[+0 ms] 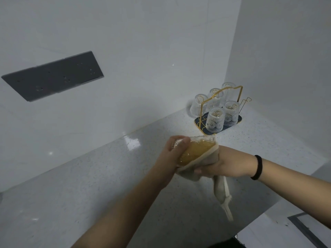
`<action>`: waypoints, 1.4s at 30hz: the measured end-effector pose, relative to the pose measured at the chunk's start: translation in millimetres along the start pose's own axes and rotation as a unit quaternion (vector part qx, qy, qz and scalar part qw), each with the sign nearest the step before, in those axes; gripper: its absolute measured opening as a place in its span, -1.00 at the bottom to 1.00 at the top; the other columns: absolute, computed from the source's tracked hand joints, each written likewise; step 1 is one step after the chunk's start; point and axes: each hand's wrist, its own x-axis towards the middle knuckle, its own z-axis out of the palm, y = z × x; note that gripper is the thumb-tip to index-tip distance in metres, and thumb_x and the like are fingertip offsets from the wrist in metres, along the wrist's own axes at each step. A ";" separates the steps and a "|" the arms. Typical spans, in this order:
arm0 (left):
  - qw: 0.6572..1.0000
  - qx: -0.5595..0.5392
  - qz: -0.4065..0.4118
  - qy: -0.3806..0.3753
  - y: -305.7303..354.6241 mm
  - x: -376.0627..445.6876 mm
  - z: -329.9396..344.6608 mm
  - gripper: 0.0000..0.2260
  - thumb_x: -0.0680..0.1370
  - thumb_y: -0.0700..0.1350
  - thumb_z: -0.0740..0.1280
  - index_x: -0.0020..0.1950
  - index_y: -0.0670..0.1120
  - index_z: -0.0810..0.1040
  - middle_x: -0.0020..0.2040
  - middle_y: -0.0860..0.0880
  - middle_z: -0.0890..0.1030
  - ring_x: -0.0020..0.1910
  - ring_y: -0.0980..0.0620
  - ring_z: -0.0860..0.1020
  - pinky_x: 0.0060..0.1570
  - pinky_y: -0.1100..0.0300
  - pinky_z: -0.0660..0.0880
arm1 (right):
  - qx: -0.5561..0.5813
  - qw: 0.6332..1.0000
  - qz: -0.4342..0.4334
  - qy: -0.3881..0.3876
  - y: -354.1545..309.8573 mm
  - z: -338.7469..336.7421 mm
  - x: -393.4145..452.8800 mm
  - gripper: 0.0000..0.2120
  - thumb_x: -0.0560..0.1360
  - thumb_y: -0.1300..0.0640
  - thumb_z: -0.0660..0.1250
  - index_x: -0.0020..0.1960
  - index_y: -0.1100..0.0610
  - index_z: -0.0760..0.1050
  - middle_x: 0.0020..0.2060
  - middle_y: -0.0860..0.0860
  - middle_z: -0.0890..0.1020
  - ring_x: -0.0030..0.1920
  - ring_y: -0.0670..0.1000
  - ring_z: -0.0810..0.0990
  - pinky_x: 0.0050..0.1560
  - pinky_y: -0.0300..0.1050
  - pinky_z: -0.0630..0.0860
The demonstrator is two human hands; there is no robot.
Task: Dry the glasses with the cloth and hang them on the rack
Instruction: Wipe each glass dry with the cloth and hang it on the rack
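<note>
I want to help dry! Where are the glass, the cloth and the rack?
glass [195, 149], head view, its side.
cloth [222, 192], head view, hanging end.
rack [231, 88], head view, gold top bar.

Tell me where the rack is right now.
In the head view the rack stands upper right of centre, in the counter's far corner by the walls, beyond both hands.

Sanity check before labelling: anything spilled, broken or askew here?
Nothing stands out. Five glasses hang upside down on the rack; one peg is free. The hands hold the sixth glass and cloth.
</note>
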 end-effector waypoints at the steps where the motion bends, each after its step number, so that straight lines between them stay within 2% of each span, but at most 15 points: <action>1: 0.998 -0.027 -0.055 -0.019 7.6 0.6 -1.4 -0.59 0.49 0.23 0.29 0.16 -0.05 0.48 0.09 -0.11 0.57 0.00 -0.08 0.60 -0.09 0.09 0.60 | -0.088 0.996 -0.019 0.012 2.9 1.3 0.2 -0.80 0.47 0.22 0.35 0.09 0.10 0.54 -0.01 -0.19 0.62 0.00 -0.25 0.53 0.04 -0.42 0.43; 3: 0.988 -0.048 -0.132 -0.067 18.5 2.6 -6.1 -0.60 0.56 0.19 0.22 0.16 -0.10 0.53 -0.01 -0.09 0.65 -0.09 -0.05 0.63 -0.17 0.10 0.61 | -0.190 0.981 -0.044 0.024 9.7 0.9 1.4 -0.75 0.47 0.10 0.35 0.15 0.09 0.54 0.11 -0.15 0.57 0.07 -0.26 0.46 0.15 -0.45 0.36; 6: 0.989 -0.039 -0.124 -0.076 18.2 3.7 -6.3 -0.47 0.52 0.28 0.21 0.29 -0.10 0.47 0.13 -0.13 0.62 0.01 -0.07 0.64 -0.09 0.08 0.63 | -0.075 0.997 -0.011 0.017 4.9 -12.8 0.5 -0.72 0.45 0.12 0.38 0.16 0.11 0.55 0.11 -0.08 0.62 0.10 -0.15 0.56 0.19 -0.19 0.47; 9: 0.997 0.068 0.042 -0.001 -0.4 0.5 1.5 -0.52 0.46 0.19 0.23 0.32 0.01 0.36 0.15 0.02 0.51 0.00 0.20 0.58 -0.14 0.33 0.56 | 0.144 0.988 -0.027 0.046 -1.0 -23.1 0.4 -0.71 0.44 0.29 0.30 0.16 0.27 0.52 0.13 0.03 0.62 0.17 0.00 0.57 0.19 -0.19 0.47; 11: 0.989 0.069 0.121 0.047 -13.1 -1.0 8.9 -0.61 0.45 0.16 0.30 0.20 0.02 0.43 0.09 0.03 0.53 -0.06 0.24 0.59 -0.11 0.32 0.55 | 0.198 0.978 -0.030 0.050 -2.0 -21.0 2.2 -0.71 0.45 0.34 0.26 0.17 0.33 0.50 0.16 0.08 0.60 0.22 0.03 0.54 0.22 -0.18 0.44; 15: 0.999 -0.049 0.002 0.016 -6.1 4.7 8.0 -0.51 0.49 0.21 0.27 0.18 -0.17 0.50 0.11 -0.17 0.59 0.08 -0.12 0.59 0.06 0.04 0.54 | 0.095 0.994 -0.032 0.032 -6.2 -21.4 3.0 -0.71 0.47 0.30 0.29 0.19 0.26 0.51 0.17 0.04 0.59 0.20 -0.03 0.54 0.25 -0.18 0.44; 17: 0.992 -0.090 -0.062 -0.069 2.2 5.2 -0.5 -0.46 0.59 0.19 0.14 0.28 -0.25 0.49 0.10 -0.20 0.57 0.10 -0.16 0.53 0.09 0.04 0.48 | 0.015 1.000 -0.019 0.016 -6.0 -22.7 2.9 -0.71 0.43 0.24 0.38 0.16 0.16 0.55 0.12 -0.02 0.63 0.14 -0.08 0.58 0.22 -0.16 0.46; 19: 0.984 -0.108 -0.105 -0.099 7.5 4.0 -5.1 -0.46 0.62 0.19 0.09 0.35 -0.20 0.47 0.13 -0.19 0.57 0.12 -0.14 0.52 0.12 0.07 0.46 | -0.010 1.000 0.007 0.023 -2.9 -19.7 5.2 -0.70 0.40 0.23 0.44 0.12 0.10 0.57 0.08 -0.03 0.65 0.09 -0.09 0.60 0.21 -0.08 0.48; 24: 0.982 -0.128 -0.128 -0.046 7.7 4.4 0.4 -0.53 0.59 0.17 0.10 0.23 -0.15 0.56 0.02 -0.13 0.66 0.02 -0.06 0.61 0.14 0.04 0.49 | 0.145 0.988 0.038 0.021 -6.4 -16.4 11.3 -0.65 0.35 0.26 0.43 0.13 0.28 0.55 0.10 0.14 0.63 0.13 0.08 0.60 0.23 0.02 0.48; 29: 0.986 -0.109 -0.126 0.012 0.5 1.4 3.1 -0.59 0.59 0.16 0.17 0.15 -0.12 0.60 0.11 -0.18 0.65 0.12 -0.16 0.61 0.28 -0.10 0.46 | 0.148 0.985 0.049 0.070 -4.2 -5.4 14.4 -0.70 0.45 0.09 0.35 0.10 0.25 0.58 0.07 0.11 0.65 0.10 0.08 0.61 0.23 0.06 0.48; 31: 0.989 -0.081 -0.126 0.001 2.4 0.9 -0.2 -0.59 0.60 0.17 0.15 0.12 -0.10 0.60 0.07 -0.17 0.66 0.08 -0.14 0.63 0.22 -0.08 0.51 | 0.094 0.991 0.040 0.082 -6.3 -1.9 12.8 -0.77 0.47 0.12 0.33 0.08 0.20 0.60 0.03 0.04 0.67 0.04 0.00 0.63 0.17 -0.05 0.52; 35: 0.978 -0.040 -0.195 -0.064 14.4 3.7 -11.8 -0.58 0.57 0.24 0.14 0.07 -0.08 0.56 -0.19 -0.04 0.67 -0.23 0.01 0.64 -0.21 0.10 0.59 | -0.057 0.996 0.037 0.053 -10.5 1.7 5.4 -0.80 0.44 0.08 0.40 0.04 0.09 0.61 -0.12 -0.20 0.64 -0.12 -0.32 0.57 -0.04 -0.38 0.47; 38: 0.968 -0.048 -0.231 -0.089 15.0 3.8 -15.6 -0.49 0.51 0.30 0.16 0.16 -0.09 0.54 -0.12 -0.07 0.69 -0.20 -0.02 0.67 -0.20 0.04 0.62 | -0.145 0.987 0.044 0.046 -7.9 4.6 2.7 -0.80 0.41 0.02 0.42 0.00 0.07 0.61 -0.28 -0.30 0.55 -0.25 -0.41 0.51 -0.18 -0.48 0.40; 40: 0.972 -0.034 -0.209 -0.100 14.0 1.2 -15.4 -0.45 0.53 0.34 0.08 0.18 -0.06 0.54 -0.06 -0.06 0.70 -0.11 -0.04 0.68 -0.12 0.02 0.63 | -0.096 0.992 0.039 0.068 -9.9 0.6 2.4 -0.96 0.43 0.10 0.40 -0.13 0.05 0.62 -0.38 -0.31 0.58 -0.28 -0.38 0.54 -0.22 -0.49 0.40; 42: 0.991 -0.002 -0.119 -0.066 8.3 -0.5 -12.0 -0.41 0.50 0.39 0.14 0.25 -0.04 0.49 0.08 -0.08 0.65 0.01 -0.05 0.65 -0.02 0.00 0.63 | 0.064 0.993 0.038 0.090 -12.2 -5.6 4.0 -0.88 0.46 0.24 0.35 -0.16 0.07 0.62 -0.30 -0.21 0.67 -0.21 -0.24 0.62 -0.15 -0.42 0.47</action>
